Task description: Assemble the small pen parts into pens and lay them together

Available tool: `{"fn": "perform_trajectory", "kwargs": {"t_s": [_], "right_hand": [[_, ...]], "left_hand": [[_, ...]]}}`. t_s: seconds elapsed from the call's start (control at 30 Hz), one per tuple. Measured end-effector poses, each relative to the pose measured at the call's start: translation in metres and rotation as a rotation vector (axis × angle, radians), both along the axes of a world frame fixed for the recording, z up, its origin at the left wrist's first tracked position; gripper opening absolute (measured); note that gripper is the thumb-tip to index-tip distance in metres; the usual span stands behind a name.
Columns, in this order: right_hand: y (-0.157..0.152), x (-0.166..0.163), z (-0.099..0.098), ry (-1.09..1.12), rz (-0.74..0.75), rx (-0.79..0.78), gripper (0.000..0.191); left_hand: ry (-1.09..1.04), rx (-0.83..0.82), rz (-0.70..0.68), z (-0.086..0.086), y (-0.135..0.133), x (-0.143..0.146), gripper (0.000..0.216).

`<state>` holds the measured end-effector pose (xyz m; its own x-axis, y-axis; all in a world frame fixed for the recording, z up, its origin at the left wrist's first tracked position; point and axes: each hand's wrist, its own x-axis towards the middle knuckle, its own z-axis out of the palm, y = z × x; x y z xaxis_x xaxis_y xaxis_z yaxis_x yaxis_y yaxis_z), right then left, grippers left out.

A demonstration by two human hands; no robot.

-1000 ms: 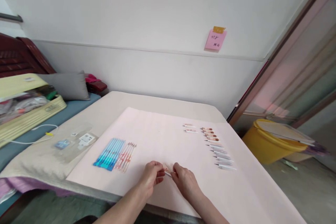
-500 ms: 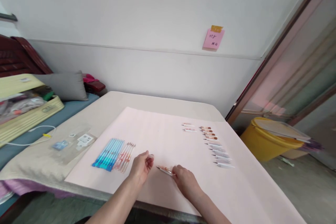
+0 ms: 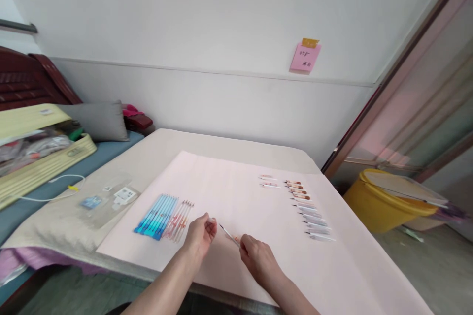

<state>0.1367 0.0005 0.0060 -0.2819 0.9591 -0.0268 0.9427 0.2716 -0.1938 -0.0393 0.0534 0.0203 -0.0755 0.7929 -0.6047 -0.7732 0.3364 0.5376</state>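
Note:
My left hand [image 3: 201, 233] pinches a small translucent piece [image 3: 212, 220] between thumb and fingertips; it is too small to name. My right hand [image 3: 258, 255] is closed around the rear of a slim white pen refill [image 3: 228, 234]. Its dark tip points up and left, a short gap from the left fingers. Partly hidden by the right fingers, an orange-patterned pen part [image 3: 236, 239] shows beside the refill. Left of my hands lie a row of blue pens [image 3: 157, 216] and several pink-patterned pens [image 3: 180, 221], side by side.
Right on the pale table sheet [image 3: 221, 172] is a column of brown-ended and white pen parts [image 3: 308, 214], with two more [image 3: 269, 181] beside it. Clear plastic packaging [image 3: 111, 206] lies left. A yellow bin [image 3: 388, 206] stands on the floor; a pink note [image 3: 305, 57] is on the wall.
The refill in my right hand has tilted, its dark tip rising toward my left hand. The left hand keeps its pinch. The whole view has shifted slightly.

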Motion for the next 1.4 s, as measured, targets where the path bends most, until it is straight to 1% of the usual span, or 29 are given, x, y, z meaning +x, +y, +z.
{"fn": "perform_trajectory", "kwargs": {"t_s": [0.1,0.17,0.3,0.47,0.57,0.63,0.7,0.77,0.87,0.93,1.17,1.23,1.3,1.4], "right_hand": [[-0.004,-0.003,0.011,0.114,0.019,0.051,0.015],[-0.006,-0.004,0.015,0.151,0.028,0.069,0.015],[-0.007,-0.004,0.015,0.166,0.020,0.088,0.014],[-0.008,-0.003,0.017,0.197,0.026,0.122,0.014],[-0.010,-0.003,0.022,0.235,0.032,0.148,0.015],[-0.011,-0.003,0.025,0.275,0.031,0.155,0.015],[-0.012,-0.003,0.027,0.326,0.038,0.159,0.017],[-0.013,-0.004,0.028,0.379,0.053,0.163,0.018],[-0.014,-0.005,0.027,0.440,0.066,0.166,0.018],[-0.014,-0.006,0.026,0.472,0.063,0.173,0.019],[-0.015,-0.010,0.017,0.594,0.056,0.122,0.019],[-0.014,-0.011,0.016,0.612,0.047,0.106,0.017],[-0.012,-0.009,0.017,0.608,0.007,0.085,0.014],[-0.003,0.001,0.017,0.539,-0.105,0.067,0.020]], "left_hand": [[0.027,0.000,0.014,0.001,0.002,-0.002,0.010],[0.051,0.002,0.012,0.001,0.002,-0.002,0.010],[0.112,0.030,-0.013,0.000,0.000,0.001,0.011],[0.217,0.103,-0.041,-0.002,-0.004,0.006,0.008],[0.324,0.149,-0.041,-0.003,-0.005,0.008,0.016],[0.419,0.177,-0.062,-0.002,-0.006,0.009,0.025],[0.465,0.205,-0.096,-0.001,-0.009,0.012,0.030],[0.423,0.224,-0.159,0.000,-0.015,0.017,0.030],[0.310,0.222,-0.308,0.001,-0.026,0.027,0.025],[0.247,0.204,-0.357,0.001,-0.032,0.032,0.024],[0.104,0.201,-0.367,0.003,-0.037,0.035,0.019],[0.076,0.190,-0.368,0.004,-0.035,0.035,0.016],[0.066,0.151,-0.343,0.005,-0.031,0.033,0.013],[0.066,0.115,-0.259,0.007,-0.021,0.023,0.012]]}}
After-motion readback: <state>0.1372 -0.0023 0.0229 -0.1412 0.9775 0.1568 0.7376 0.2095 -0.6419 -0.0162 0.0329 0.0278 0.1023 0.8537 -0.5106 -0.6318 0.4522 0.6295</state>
